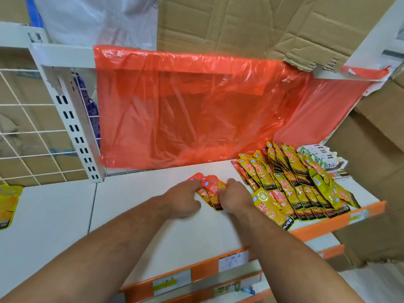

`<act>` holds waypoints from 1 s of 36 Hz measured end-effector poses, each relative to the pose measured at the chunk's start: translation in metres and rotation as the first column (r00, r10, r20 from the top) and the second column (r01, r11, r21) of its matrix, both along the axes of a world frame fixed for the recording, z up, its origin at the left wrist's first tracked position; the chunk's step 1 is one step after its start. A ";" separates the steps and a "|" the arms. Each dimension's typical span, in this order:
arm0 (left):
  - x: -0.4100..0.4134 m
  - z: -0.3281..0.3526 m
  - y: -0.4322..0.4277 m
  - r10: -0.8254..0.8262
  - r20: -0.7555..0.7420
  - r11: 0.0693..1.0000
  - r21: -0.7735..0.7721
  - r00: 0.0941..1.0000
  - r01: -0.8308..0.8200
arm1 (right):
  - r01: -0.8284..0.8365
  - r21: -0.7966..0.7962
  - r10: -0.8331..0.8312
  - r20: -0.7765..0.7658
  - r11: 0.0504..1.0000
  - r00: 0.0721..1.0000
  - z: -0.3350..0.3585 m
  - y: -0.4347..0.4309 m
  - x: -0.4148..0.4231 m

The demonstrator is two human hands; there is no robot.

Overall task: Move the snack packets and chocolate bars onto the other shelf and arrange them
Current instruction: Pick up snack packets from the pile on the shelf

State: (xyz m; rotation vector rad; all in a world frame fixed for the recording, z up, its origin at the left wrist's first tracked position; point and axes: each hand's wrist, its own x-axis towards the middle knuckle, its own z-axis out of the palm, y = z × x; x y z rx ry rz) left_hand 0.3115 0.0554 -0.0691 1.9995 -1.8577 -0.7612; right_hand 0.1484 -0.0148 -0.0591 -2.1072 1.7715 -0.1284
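Note:
A small stack of red-orange snack packets [210,189] lies flat on the white shelf [153,219], in the middle. My left hand [182,199] pinches the stack's left edge with curled fingers. My right hand [235,196] grips its right edge, covering part of the packets. To the right, rows of yellow snack packets [293,182] lie overlapping on the same shelf, with green-and-white packets [321,157] behind them at the far right.
A red plastic sheet [196,106] hangs behind the shelf. Cardboard [262,22] lies above and boxes [371,149] stand to the right. A wire grid panel [32,127] and a yellow packet [8,204] are at the left. Orange price rails [196,274] edge the shelves.

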 end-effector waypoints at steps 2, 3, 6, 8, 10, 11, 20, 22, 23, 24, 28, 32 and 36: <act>-0.004 -0.002 0.004 0.092 -0.099 0.995 -0.036 0.991 -0.096 | -0.011 -0.009 0.011 -0.023 1.000 1.000 -0.001 0.002 0.000; -0.006 -0.005 0.005 0.142 -0.111 0.986 -0.074 0.984 -0.151 | -0.012 -0.006 0.012 -0.030 1.000 0.999 -0.001 0.003 0.000; -0.017 -0.004 0.007 0.275 -0.161 0.946 -0.130 0.948 -0.297 | -0.014 -0.006 0.014 -0.046 1.000 0.999 -0.002 0.006 0.002; -0.024 0.003 0.007 0.342 -0.284 0.929 -0.042 0.896 -0.368 | -0.010 -0.013 0.009 -0.051 1.000 0.999 -0.002 0.007 0.002; -0.027 0.009 0.006 0.398 -0.418 0.909 0.060 0.816 -0.413 | 0.005 -0.017 -0.006 -0.048 1.000 0.999 0.000 0.008 0.002; -0.027 0.012 0.007 0.414 -0.466 0.902 0.096 0.782 -0.421 | 0.011 -0.024 -0.012 -0.054 1.000 0.998 0.000 0.009 0.003; -0.022 0.023 0.019 0.468 -0.667 0.879 0.283 0.580 -0.383 | 0.128 -0.053 -0.120 0.127 0.990 0.985 0.004 0.027 0.019; -0.020 0.026 0.026 0.489 -0.676 0.865 0.297 0.551 -0.404 | 0.145 -0.056 -0.132 0.196 0.988 0.972 0.008 0.032 0.022; -0.018 0.026 0.028 0.514 -0.678 0.848 0.308 0.526 -0.431 | 0.150 -0.051 -0.134 0.227 0.987 0.965 0.009 0.034 0.023; -0.015 0.025 0.030 0.533 -0.679 0.834 0.321 0.504 -0.449 | 0.155 -0.045 -0.139 0.253 0.987 0.957 0.011 0.037 0.025; -0.005 0.018 0.033 0.516 -0.699 0.843 0.311 0.495 -0.440 | 0.149 -0.049 -0.128 0.306 0.988 0.943 0.016 0.048 0.032; -0.001 0.014 0.036 0.479 -0.731 0.867 0.305 0.486 -0.394 | 0.163 -0.117 -0.114 0.341 0.980 0.933 0.020 0.058 0.039; 0.004 0.013 0.045 0.484 -0.788 0.857 0.339 0.381 -0.388 | 0.164 -0.063 -0.124 0.410 0.984 0.903 0.020 0.070 0.043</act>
